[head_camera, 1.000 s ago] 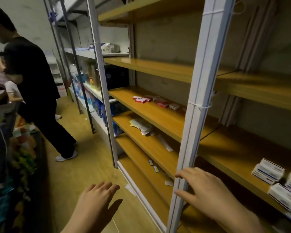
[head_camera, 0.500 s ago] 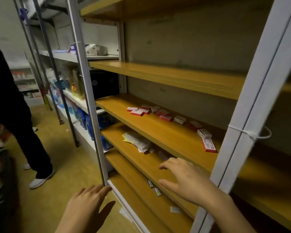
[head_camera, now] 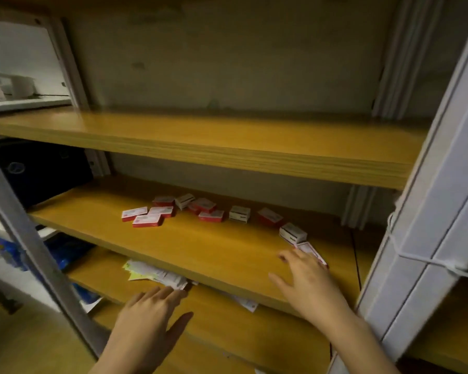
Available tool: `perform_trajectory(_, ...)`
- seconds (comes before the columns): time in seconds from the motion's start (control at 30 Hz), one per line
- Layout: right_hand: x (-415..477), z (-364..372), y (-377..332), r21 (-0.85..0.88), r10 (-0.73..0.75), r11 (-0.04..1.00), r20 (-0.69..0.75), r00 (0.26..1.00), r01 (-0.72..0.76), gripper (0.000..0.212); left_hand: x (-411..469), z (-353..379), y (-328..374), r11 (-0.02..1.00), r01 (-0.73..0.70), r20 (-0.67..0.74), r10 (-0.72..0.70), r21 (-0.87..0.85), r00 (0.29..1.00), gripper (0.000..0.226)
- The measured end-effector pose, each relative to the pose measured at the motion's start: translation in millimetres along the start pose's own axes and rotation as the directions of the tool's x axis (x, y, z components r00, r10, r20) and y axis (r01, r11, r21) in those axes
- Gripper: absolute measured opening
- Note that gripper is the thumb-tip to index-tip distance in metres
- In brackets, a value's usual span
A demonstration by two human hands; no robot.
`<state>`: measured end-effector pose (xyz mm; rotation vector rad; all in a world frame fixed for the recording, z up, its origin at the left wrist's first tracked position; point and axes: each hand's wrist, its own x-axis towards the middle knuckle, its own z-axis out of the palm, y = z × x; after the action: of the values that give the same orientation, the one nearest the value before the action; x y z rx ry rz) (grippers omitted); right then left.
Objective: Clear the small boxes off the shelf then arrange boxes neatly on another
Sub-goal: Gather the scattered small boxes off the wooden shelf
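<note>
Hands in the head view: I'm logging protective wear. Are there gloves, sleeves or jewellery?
No gloves, rings or watch show on the left hand or the right hand. Both are bare, and no sleeve shows up to the picture's lower edge.

Smooth wooden shelf [head_camera: 200, 247], pale metal upright [head_camera: 427, 211].

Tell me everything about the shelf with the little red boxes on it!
The shelf is a flat, level, yellow-brown board that looks like wood. A pale metal post stands at its front right end. Toward its back lie scattered small boxes, red and white. The right hand reaches over its front right part, fingers spread over one box.
</note>
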<state>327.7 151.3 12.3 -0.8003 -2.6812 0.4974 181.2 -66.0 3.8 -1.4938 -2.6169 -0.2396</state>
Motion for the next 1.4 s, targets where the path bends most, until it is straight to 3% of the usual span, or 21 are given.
perform_trajectory(0.2,20,18,31,-0.099,0.411,0.895,-0.200,0.889,-0.436,0.070,67,22,-14,0.963,-0.265,0.017,0.266,-0.049,0.964,0.040)
perform_trajectory(0.37,30,26,38,-0.214,0.581,0.753,-0.230,0.781,-0.622,0.064,106,23,-24,0.909,-0.408,0.030,0.412,-0.089,0.911,0.046)
perform_trajectory(0.5,34,30,31,-0.280,0.612,0.694,-0.256,0.749,-0.663,0.055,126,25,-39,0.881,-0.456,0.019,0.462,-0.124,0.887,0.046)
perform_trajectory(0.67,16,22,-2,-0.178,0.643,0.702,-0.259,0.721,-0.690,0.054,156,26,-36,0.842,-0.510,0.032,0.523,-0.177,0.852,0.046)
perform_trajectory(0.83,-32,-3,-44,-0.043,0.603,0.767,-0.290,0.743,-0.640,0.046,203,31,6,0.760,-0.588,0.069,0.626,-0.276,0.777,0.051)
perform_trajectory(1.0,-73,-26,-73,-0.089,0.634,0.716,-0.334,0.698,-0.693,0.048,253,49,59,0.704,-0.639,0.170,0.702,-0.309,0.692,0.064)
perform_trajectory(1.13,-99,-31,-89,-0.139,0.668,0.646,-0.374,0.643,-0.751,0.053,285,68,83,0.687,-0.617,0.318,0.726,-0.385,0.610,0.068)
perform_trajectory(1.23,-115,-28,-100,-0.131,0.707,0.583,-0.405,0.580,-0.802,0.053,294,76,89,0.684,-0.598,0.349,0.728,-0.418,0.590,0.063)
perform_trajectory(1.33,-133,-23,-108,-0.094,0.749,0.508,-0.443,0.493,-0.856,0.050,282,69,89,0.647,-0.519,0.334,0.748,-0.558,0.573,0.059)
perform_trajectory(1.4,-147,-20,-110,-0.092,0.750,0.478,-0.474,0.461,-0.873,0.047,264,59,84,0.590,-0.571,0.228,0.782,-0.571,0.581,0.055)
